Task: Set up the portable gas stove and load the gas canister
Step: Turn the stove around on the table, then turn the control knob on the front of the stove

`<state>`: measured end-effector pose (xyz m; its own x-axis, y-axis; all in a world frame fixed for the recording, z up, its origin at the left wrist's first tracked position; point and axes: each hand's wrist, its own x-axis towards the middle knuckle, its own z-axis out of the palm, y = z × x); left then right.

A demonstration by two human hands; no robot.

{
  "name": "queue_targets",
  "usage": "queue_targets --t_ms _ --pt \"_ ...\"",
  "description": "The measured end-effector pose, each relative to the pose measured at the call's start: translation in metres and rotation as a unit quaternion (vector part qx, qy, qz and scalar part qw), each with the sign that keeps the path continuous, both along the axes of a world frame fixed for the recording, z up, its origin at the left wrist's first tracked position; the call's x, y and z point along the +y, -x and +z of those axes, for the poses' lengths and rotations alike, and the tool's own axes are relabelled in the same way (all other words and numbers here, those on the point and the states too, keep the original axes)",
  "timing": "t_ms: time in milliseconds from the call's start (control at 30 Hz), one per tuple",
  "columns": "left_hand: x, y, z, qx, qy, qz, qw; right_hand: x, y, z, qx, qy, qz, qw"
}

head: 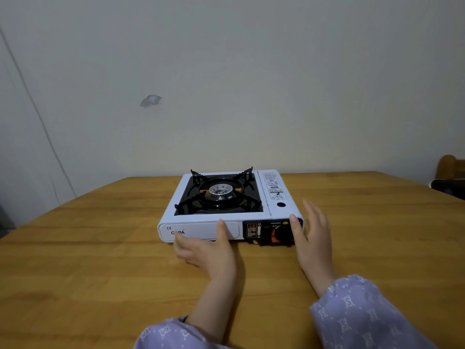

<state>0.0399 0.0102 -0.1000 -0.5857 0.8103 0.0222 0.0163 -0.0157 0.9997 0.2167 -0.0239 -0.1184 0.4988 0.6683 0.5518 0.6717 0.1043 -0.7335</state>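
Note:
A white portable gas stove (201, 229) sits flat on the wooden table (88, 248). Its black pan support and round burner (218, 191) face up. The canister compartment lid (275, 195) on the stove's right side is closed. A black control panel with a knob (278, 233) fills the front right. My left hand (208, 248) rests open against the stove's front face, fingers spread. My right hand (310, 235) is open at the stove's front right corner, thumb touching the panel's edge. No gas canister is in view.
A pale wall stands right behind the table's far edge. At the far right, beyond the table, a wooden chair back (450, 167) and a dark object (448, 188) show. Bare tabletop lies to the stove's left and right.

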Motion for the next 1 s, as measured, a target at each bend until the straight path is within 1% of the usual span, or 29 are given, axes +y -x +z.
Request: queue_targets --t_ms 67,100,167,233,300,333,400,633,1000 --pt "0.0 0.003 0.0 0.12 -0.033 0.001 0.992 -0.001 0.004 0.004 -0.077 -0.024 -0.016 0.997" --pt "0.0 0.003 -0.002 0.187 -0.051 -0.008 0.981 -0.001 0.008 0.004 -0.117 -0.034 -0.017 0.992" --pt "0.001 0.002 -0.004 0.31 -0.101 -0.027 0.945 -0.001 0.016 0.004 -0.186 -0.059 -0.008 0.981" --pt "0.0 0.0 -0.006 0.378 -0.147 -0.044 0.913 0.0 0.023 0.003 -0.241 -0.079 0.005 0.967" --pt "0.001 -0.001 -0.008 0.416 -0.183 -0.064 0.889 0.001 0.027 0.002 -0.281 -0.097 0.017 0.955" --pt "0.002 -0.001 -0.01 0.428 -0.195 -0.074 0.879 0.002 0.029 0.001 -0.296 -0.105 0.02 0.949" --pt "0.004 -0.001 -0.012 0.434 -0.207 -0.089 0.872 0.003 0.03 -0.001 -0.312 -0.114 0.021 0.943" --pt "0.005 0.0 -0.012 0.427 -0.212 -0.094 0.874 0.004 0.031 -0.002 -0.301 -0.131 0.029 0.944" --pt "0.002 0.0 -0.005 0.426 -0.197 -0.101 0.877 -0.005 0.04 0.005 -0.284 -0.096 0.018 0.954"
